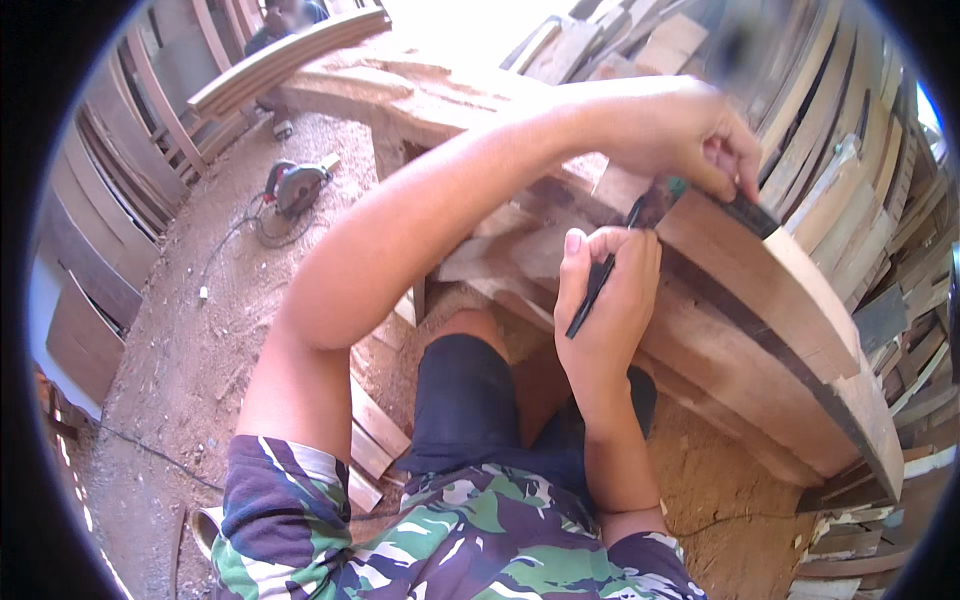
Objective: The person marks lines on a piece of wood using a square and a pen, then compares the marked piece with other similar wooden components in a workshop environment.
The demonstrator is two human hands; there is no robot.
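My right hand (612, 315) is closed round a slim black pen (592, 293), whose upper end points toward the near left corner of a wooden board. My left arm reaches across from the left. Its hand (690, 135) bends down over the board's far edge, fingertips curled onto a dark, flat strip (752, 214) lying along that edge. What kind of thing the strip is cannot be made out. The brown board (765, 285) has a pale edge and rests on larger curved timber (720, 365). A small green patch shows between my hands.
A circular saw (297, 188) with its cord lies on the sawdust-covered ground at left. Behind my left arm stands a rough wooden bench (345, 90) with a curved plank (290, 62) above it. Stacked boards (825, 200) line the right side; more lean at left.
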